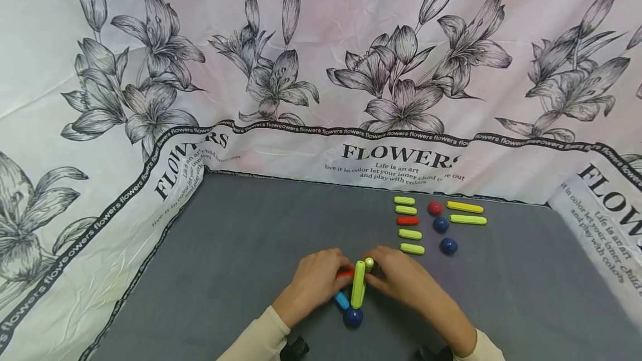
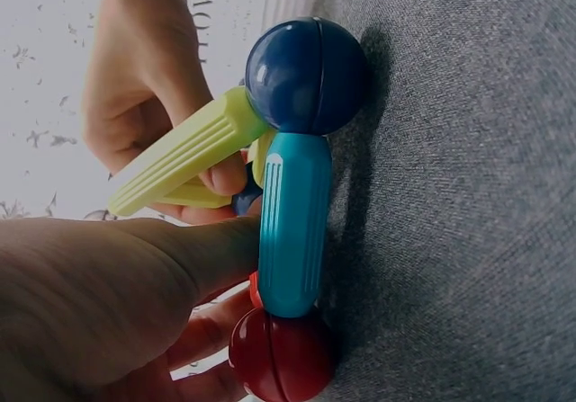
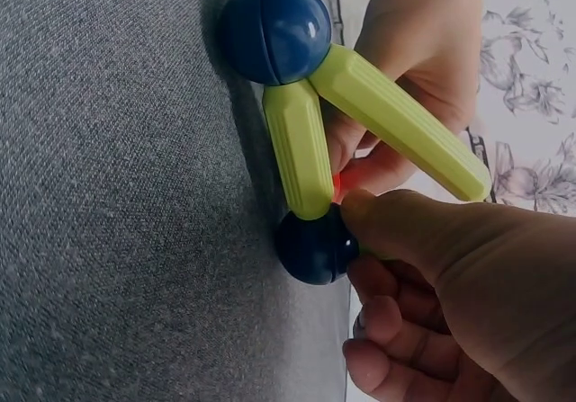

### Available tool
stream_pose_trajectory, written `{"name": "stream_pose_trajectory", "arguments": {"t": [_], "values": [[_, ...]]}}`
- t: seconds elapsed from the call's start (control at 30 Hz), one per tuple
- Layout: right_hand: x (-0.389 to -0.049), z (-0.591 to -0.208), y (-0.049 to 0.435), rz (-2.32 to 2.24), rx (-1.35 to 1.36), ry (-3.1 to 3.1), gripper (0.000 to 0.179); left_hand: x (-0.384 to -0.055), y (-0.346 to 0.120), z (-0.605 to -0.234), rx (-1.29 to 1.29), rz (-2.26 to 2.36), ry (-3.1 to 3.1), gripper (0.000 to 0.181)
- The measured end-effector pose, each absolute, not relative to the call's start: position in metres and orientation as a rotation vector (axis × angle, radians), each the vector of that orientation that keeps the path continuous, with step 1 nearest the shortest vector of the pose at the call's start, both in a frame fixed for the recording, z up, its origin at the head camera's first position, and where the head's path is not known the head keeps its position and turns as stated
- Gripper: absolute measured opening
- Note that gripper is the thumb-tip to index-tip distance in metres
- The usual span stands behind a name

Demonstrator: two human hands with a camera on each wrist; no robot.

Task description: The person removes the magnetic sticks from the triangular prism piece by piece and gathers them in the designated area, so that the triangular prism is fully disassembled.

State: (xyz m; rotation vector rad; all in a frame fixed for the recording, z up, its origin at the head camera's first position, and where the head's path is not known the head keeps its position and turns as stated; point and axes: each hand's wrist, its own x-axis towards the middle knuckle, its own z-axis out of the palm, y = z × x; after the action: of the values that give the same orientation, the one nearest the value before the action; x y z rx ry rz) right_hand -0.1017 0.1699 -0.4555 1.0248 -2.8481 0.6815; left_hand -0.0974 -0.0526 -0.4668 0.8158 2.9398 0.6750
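Note:
A construction of magnetic sticks and balls stands on the grey cloth between the hands. At its near corner is a dark blue ball (image 1: 353, 317), with a light blue stick (image 2: 295, 227) running to a red ball (image 2: 282, 355) and a short green stick (image 3: 299, 150) running to a second blue ball (image 3: 315, 245). A longer green stick (image 1: 358, 284) rises tilted from the near ball. My left hand (image 1: 318, 278) grips the red stick (image 1: 344, 274), mostly hidden by fingers. My right hand (image 1: 401, 278) pinches another raised green stick (image 1: 369, 262) low, by the second ball.
Behind the right hand lie short green sticks (image 1: 410, 234) and a short red stick (image 1: 407, 220) in a column. Beside them are a loose red ball (image 1: 434, 208), two blue balls (image 1: 448, 246) and longer yellow (image 1: 465, 206) and green sticks (image 1: 468, 219). A flower-printed cloth (image 1: 281, 149) borders the back.

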Motion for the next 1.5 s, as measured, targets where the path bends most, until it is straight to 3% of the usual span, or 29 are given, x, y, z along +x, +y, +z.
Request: {"name": "stream_pose_trajectory", "arguments": {"t": [0.63,1.03,1.37,1.5], "values": [[-0.102,-0.463,0.173,0.795,1.065,-2.751,0.015,-0.098,-0.052,-0.470,0.831,0.668,2.954,0.015],[-0.091,-0.458,0.186,0.767,0.886,-2.785,0.010,-0.097,-0.050,-0.472,0.850,0.637,2.960,0.016],[-0.084,-0.453,0.218,0.638,0.817,-2.691,0.036,-0.097,-0.051,-0.470,0.858,0.630,2.952,0.018],[-0.082,-0.451,0.233,0.637,0.728,-2.753,0.038,-0.096,-0.051,-0.466,0.849,0.631,2.943,0.018]]}}
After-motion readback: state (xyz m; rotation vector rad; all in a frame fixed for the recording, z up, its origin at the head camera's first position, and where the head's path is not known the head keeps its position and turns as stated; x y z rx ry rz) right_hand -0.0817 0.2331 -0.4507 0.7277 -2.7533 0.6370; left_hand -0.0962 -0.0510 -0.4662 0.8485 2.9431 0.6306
